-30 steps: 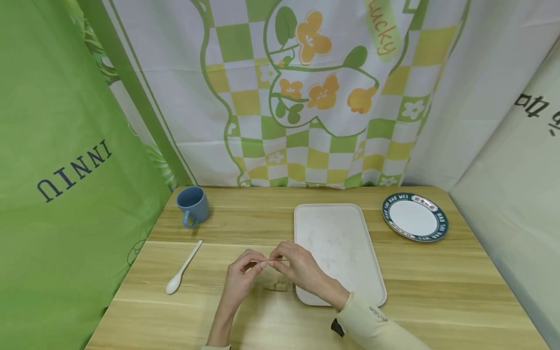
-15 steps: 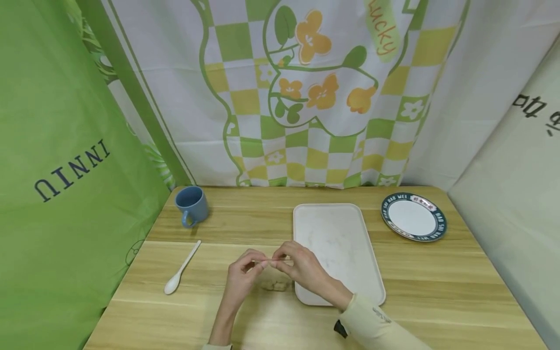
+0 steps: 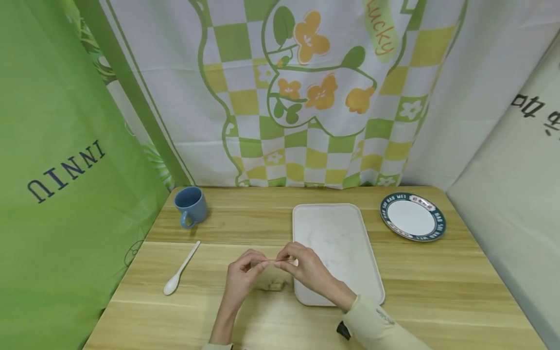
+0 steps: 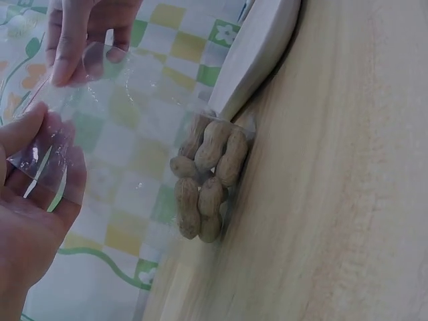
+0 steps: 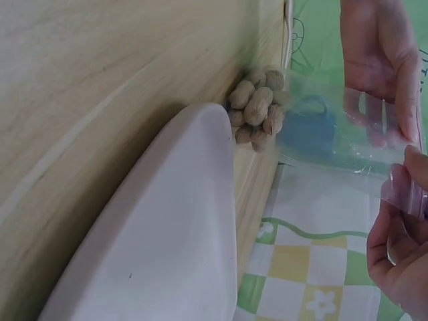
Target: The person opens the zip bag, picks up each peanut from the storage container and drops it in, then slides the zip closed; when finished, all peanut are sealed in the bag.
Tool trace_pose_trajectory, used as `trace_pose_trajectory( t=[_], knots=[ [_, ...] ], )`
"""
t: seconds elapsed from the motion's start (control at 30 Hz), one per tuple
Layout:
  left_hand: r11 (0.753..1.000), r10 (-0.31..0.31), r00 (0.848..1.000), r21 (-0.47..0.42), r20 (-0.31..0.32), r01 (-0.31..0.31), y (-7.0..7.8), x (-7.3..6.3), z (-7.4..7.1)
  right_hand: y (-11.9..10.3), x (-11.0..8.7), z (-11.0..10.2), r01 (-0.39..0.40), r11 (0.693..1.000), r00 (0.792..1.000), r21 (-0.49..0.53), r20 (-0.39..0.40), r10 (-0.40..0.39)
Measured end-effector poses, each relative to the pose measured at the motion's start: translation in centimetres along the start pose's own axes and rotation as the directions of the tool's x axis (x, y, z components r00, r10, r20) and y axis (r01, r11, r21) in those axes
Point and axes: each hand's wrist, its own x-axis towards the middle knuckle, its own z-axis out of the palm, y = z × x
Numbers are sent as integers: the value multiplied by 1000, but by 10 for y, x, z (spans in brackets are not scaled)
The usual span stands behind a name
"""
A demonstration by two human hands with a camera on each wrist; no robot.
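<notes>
A clear zip bag (image 4: 134, 127) hangs upright between both hands, with several unshelled peanuts (image 4: 210, 154) gathered at its bottom by the table. Along its top edge runs a thin pinkish zip strip. My left hand (image 3: 242, 274) pinches that edge at one side. Close beside it, my right hand (image 3: 308, 270) pinches the same edge between thumb and fingers. In the right wrist view the peanuts (image 5: 257, 110) sit low in the bag near the tray's corner. From the head view the bag's clear film is hard to make out.
A white tray (image 3: 334, 233) lies just right of the bag. On the left are a white spoon (image 3: 172, 283) and a blue mug (image 3: 192, 206). A green-rimmed plate (image 3: 412, 217) rests at the back right of the wooden table (image 3: 437, 291). Curtains enclose the table.
My right hand has slid slightly rightward along the bag's top edge, widening the gap between the two hands. My left hand keeps its place, still pinching.
</notes>
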Motion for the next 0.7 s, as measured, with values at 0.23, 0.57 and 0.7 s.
trace_pose_trajectory(
  t=[0.23, 0.57, 0.7],
  knots=[
    [992, -24, 998, -122, 52, 30, -3, 0, -1, 0, 0, -3, 18, 1000, 1000, 22, 11, -19],
    [995, -66, 998, -79, 1, 66, 1, -3, 3, -1, -6, -3, -10, 1000, 999, 15, 52, 9],
    [995, -40, 998, -95, 47, 44, 3, 0, 4, -1, -7, -5, 12, 1000, 998, 1, 61, -12]
  ],
)
